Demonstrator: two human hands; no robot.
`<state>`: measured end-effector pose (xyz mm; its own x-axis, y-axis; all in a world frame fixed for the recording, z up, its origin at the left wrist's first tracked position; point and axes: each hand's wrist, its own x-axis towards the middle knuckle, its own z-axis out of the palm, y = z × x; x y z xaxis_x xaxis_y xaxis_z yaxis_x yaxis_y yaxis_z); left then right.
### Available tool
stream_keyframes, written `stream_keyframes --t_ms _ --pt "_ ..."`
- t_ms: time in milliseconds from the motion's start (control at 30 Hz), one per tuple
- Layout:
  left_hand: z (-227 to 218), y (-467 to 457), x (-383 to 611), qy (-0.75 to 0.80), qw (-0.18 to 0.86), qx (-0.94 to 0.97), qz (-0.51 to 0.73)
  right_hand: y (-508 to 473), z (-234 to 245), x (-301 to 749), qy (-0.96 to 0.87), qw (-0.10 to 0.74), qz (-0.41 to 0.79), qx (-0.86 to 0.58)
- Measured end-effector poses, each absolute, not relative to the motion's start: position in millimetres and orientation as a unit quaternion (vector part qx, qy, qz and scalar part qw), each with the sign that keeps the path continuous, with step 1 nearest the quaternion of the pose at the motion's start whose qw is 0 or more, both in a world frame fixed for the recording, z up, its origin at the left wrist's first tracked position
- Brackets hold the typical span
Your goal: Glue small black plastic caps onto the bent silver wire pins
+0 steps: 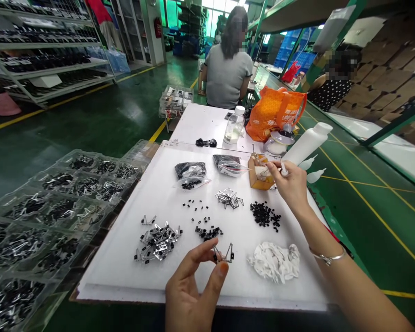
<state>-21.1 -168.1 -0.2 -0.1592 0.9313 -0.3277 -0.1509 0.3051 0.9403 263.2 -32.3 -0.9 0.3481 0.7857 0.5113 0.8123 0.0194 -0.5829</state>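
White foam covers the desk (117,272), and I'm logging this fast from the head feed. The left hand (190,295) sits at the near edge, thumb and forefinger pinched narrow on a bent metal wire clip (224,254), with a small black component (216,256) at the pinched end. From those fingers (210,246) the clip runs off to the right, its long axis roughly across the desk and its legs pointing up, held clear of the foam as far as I can tell. The left hand is plainly the nearer one. The right hand (290,184) is well apart, up by the right edge. Its fingers (275,165) are closed narrow on a small white nozzle tip (283,169), just beside a small cardboard box (257,173) and in front of a white squeeze bottle (307,143). I can't tell whether tip and bottle are joined. A silver bangle (327,257) rings the right wrist. Also on the desk: a heap of black components (265,216), a loose pile of metal-legged parts (158,241) toward the left edge, a tangle of wire clips (229,198) and crumpled white cloth (275,262). Clear plastic trays (55,207) of similar parts sit off the left edge, and a co-worker in a grey shirt (226,69) sits beyond the far end.
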Motion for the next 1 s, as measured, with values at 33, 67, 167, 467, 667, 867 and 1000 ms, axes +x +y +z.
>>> stream_keyframes --t_ms 33,67,167,467,667,867,1000 --pt "1.1 -168.8 -20.2 0.585 0.558 0.331 0.487 -31.4 -0.5 263.7 -0.569 0.434 -0.015 -0.699" --pt "2.3 -169.6 -19.3 0.584 0.559 0.329 0.488 -31.6 0.9 263.0 -0.565 0.442 -0.014 -0.697" --pt "5.0 -172.1 -17.1 0.584 0.555 0.318 0.499 -45.3 11.5 249.6 -0.521 0.507 -0.046 -0.685" --pt "9.7 -172.9 -11.5 0.538 0.520 0.365 0.554 -165.2 49.6 162.1 -0.401 0.692 0.290 -0.526" --pt "12.8 -174.3 -8.9 0.544 0.531 0.366 0.537 -175.7 40.0 160.7 -0.407 0.689 0.291 -0.524" --pt "10.7 -174.2 -8.3 0.547 0.533 0.366 0.532 -172.8 38.2 163.2 -0.409 0.690 0.285 -0.524" --pt "5.9 -173.5 -9.4 0.548 0.520 0.379 0.534 -143.6 36.0 188.9 -0.417 0.717 0.126 -0.545"
